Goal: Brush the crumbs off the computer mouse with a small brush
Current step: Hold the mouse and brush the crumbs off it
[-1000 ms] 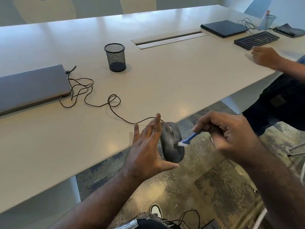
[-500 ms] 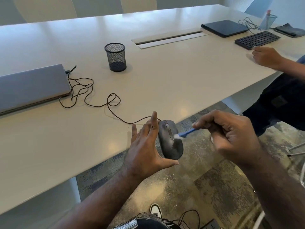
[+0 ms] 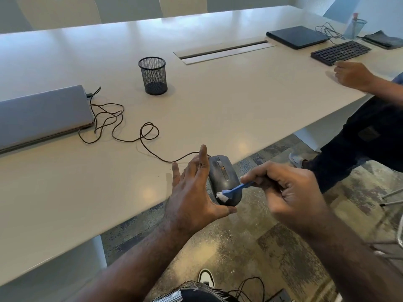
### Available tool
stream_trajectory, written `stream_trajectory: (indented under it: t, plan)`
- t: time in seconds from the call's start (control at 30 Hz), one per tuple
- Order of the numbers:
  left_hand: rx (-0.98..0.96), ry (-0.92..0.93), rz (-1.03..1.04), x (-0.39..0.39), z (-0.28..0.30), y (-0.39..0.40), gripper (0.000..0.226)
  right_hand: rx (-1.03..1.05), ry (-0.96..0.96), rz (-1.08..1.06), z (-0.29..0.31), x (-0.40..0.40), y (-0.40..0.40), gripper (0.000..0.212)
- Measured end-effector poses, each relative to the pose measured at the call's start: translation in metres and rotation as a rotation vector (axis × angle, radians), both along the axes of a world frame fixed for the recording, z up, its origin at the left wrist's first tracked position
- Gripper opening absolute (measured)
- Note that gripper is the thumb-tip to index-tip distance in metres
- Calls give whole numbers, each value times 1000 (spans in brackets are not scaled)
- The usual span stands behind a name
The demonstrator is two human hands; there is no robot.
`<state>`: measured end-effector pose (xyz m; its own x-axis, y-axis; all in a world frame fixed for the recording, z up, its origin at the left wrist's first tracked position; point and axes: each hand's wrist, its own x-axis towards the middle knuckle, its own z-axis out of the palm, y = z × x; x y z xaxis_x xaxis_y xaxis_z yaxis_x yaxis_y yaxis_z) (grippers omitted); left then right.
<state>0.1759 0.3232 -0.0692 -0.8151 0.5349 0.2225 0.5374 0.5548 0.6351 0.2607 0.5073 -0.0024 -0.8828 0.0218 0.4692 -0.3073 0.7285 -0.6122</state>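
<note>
A long white table (image 3: pixel 218 110) fills most of the view, its near edge running diagonally over patterned carpet (image 3: pixel 250 240). On its left lies a closed grey laptop (image 3: pixel 41 114); a thin dark cable (image 3: pixel 122 129) loops from its side across the tabletop to the mouse (image 3: pixel 224 177). Behind the loops stands a black mesh cup (image 3: pixel 153 75). At the far right sit a closed black laptop (image 3: pixel 297 37) and a black keyboard (image 3: pixel 340 52), with another person's hand (image 3: pixel 351 75) resting on the table just in front of the keyboard.

The left hand (image 3: pixel 192 192) holds the mouse off the table's edge, above the carpet, fingers extended along its far side and thumb under its rear. The right hand (image 3: pixel 287 192) has its fingers curled, pinching the blue brush (image 3: pixel 236 189), whose white bristles touch the mouse's rear. The left hand's fingers hide the mouse's left side.
</note>
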Motion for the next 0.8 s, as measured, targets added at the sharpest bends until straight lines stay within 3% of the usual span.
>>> stream_trajectory:
  t: [0.2,0.4,0.5,0.67,0.8]
  plan:
    - [4,-5,21,-4,0,-5,152,-43,-2,-342,4,4,8,24]
    - [22,-25,25,-5,1,-4,152,103,-3,-84,2,9,8,30]
    - [19,-36,41,-7,1,-6,152,49,-3,6,0,10,11,29]
    - [30,-31,34,-5,2,-5,151,43,28,-9,-4,9,8,29]
    - [34,-36,47,-5,1,-8,153,79,38,-181,-6,9,13,34]
